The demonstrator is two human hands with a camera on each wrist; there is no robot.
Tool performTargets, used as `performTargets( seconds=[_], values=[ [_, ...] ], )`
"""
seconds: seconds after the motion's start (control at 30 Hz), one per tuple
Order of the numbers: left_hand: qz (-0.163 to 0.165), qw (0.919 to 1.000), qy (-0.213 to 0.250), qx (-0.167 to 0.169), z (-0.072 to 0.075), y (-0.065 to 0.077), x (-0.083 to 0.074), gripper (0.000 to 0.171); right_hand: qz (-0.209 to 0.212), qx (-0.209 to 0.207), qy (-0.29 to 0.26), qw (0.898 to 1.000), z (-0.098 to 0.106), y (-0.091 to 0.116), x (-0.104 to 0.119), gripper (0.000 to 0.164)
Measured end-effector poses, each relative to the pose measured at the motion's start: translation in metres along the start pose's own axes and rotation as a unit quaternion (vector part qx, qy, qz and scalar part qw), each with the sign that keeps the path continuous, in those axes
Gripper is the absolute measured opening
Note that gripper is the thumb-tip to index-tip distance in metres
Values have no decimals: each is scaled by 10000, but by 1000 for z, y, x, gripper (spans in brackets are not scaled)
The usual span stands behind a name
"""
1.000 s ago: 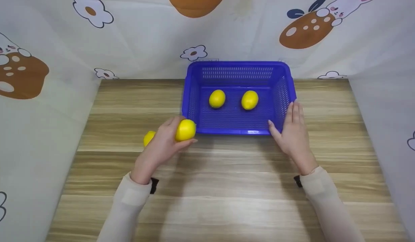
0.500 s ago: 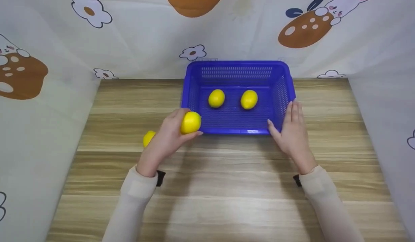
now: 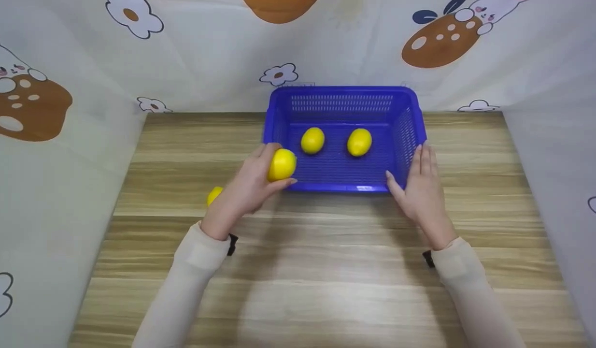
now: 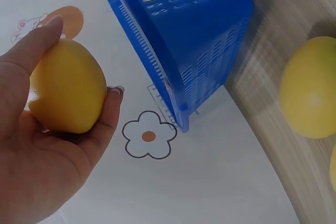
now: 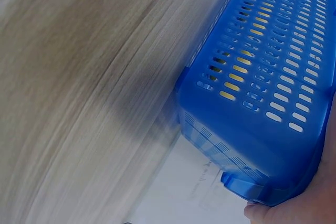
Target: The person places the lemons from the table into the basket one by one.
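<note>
I have the left hand (image 3: 249, 180) gripping a lemon (image 3: 283, 164) by the near-left corner of the basket (image 3: 334, 188), right hand (image 3: 423, 199) straight-fingered at its near-right; a slack grip could bounce fruit off that edge

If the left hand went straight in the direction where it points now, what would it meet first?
Probably the nearer yellow fruit inside the blue basket, ahead of the left hand and its held fruit. Height is unclear, so it might pass above.
</note>
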State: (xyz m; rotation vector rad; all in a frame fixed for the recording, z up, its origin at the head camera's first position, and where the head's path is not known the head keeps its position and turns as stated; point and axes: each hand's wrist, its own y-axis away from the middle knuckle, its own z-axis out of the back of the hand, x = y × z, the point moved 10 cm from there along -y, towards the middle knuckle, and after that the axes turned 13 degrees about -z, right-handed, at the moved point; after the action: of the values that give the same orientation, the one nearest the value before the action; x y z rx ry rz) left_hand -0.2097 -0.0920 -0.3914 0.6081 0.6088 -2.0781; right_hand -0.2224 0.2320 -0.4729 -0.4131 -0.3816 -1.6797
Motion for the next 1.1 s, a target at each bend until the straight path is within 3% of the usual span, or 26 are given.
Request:
performTargets(
  seconds=[0.3,1.1],
  values=[
    [-208,9998,-74,14,0,-8,-4,66,-19,55,1,10000,-1,0,0,94],
    [-147,9975,-230,648,-11,-43,3,65,57,-13,-32,10000,2,0,2,94]
  ],
)
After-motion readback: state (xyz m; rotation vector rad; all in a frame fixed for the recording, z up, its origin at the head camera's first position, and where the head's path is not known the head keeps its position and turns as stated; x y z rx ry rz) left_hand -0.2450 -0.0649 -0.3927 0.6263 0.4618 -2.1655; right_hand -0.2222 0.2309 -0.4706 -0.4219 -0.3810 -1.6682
